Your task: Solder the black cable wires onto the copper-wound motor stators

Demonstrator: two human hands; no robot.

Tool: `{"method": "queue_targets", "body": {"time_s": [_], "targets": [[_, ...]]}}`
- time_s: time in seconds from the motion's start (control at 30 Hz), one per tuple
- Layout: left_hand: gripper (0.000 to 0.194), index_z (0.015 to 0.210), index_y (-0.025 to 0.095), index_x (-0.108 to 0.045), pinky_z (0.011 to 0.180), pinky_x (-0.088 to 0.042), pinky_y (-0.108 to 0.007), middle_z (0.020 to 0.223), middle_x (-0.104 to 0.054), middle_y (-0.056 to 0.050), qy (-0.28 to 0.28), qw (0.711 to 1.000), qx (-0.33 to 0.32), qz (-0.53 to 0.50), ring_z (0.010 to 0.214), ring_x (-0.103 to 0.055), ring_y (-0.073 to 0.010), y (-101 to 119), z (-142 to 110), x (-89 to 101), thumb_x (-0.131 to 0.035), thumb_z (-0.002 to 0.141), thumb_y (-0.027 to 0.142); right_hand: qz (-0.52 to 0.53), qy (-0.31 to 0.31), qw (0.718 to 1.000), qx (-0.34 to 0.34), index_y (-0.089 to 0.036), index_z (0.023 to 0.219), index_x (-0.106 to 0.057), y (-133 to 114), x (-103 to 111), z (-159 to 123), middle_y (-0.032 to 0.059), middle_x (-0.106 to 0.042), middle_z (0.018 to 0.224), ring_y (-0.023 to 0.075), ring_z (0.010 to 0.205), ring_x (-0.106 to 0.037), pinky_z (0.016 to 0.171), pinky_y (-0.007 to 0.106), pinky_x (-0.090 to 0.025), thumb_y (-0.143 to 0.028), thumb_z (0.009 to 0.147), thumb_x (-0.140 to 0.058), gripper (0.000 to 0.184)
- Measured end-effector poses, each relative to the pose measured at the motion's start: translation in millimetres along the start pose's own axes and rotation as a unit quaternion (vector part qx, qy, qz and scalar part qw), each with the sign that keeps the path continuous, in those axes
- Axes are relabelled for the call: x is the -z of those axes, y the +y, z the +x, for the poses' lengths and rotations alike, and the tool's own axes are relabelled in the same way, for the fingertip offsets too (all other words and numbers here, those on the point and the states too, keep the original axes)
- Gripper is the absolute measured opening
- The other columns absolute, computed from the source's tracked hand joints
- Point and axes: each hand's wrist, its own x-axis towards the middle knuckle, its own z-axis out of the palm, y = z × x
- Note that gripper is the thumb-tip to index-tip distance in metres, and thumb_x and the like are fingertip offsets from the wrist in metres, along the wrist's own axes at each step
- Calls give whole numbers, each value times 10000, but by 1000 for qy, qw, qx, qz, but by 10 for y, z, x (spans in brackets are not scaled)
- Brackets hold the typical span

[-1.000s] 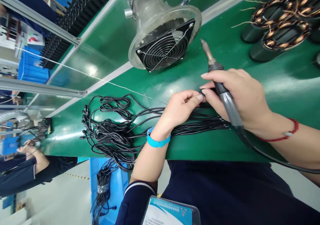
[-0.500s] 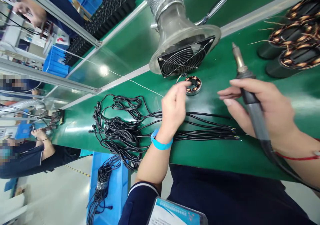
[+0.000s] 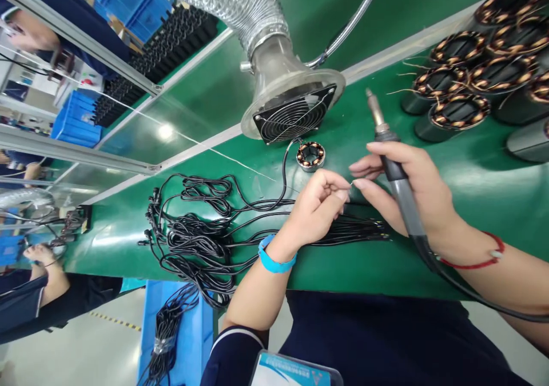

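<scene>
My right hand (image 3: 412, 186) is wrapped around a soldering iron (image 3: 397, 183), its metal tip pointing up and away from me. The thumb and fingertips of that hand lie close to my left hand (image 3: 321, 206). With closed fingers, my left hand pinches a thin solder wire; a short bright end sticks out toward the right fingertips. Just beyond the left hand, a small copper-wound stator ring (image 3: 311, 155) rests on the green bench, a black cable (image 3: 285, 171) running to it. Stripped ends of several black cables (image 3: 364, 231) lie below my hands.
A fume extractor hood (image 3: 294, 108) with a fan grille hangs over the bench (image 3: 124, 234). Wound stators on dark cylinders (image 3: 457, 114) stand at right. Coiled black cables (image 3: 193, 226) lie left; a blue bin (image 3: 199, 329) holds more. Co-workers' hands show at far left.
My left hand has drawn back from the stator ring toward my right hand, and a wire end now shows between them. The black cable beside the ring is now in plain sight.
</scene>
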Motion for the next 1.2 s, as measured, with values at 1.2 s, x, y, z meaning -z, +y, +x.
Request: {"method": "queue_targets", "body": {"time_s": [1.2], "targets": [[275,1022,194,-568,696,-388,-259,797,-486,32,45,980,-4,196,729,-472,-111,177,12,141,-753,819,213,-199,-142,968,49,-185,1303,-546,75,294,38,137,-694,1106,302,959,-693,755,441,-576,-369,924,-535,421]]}}
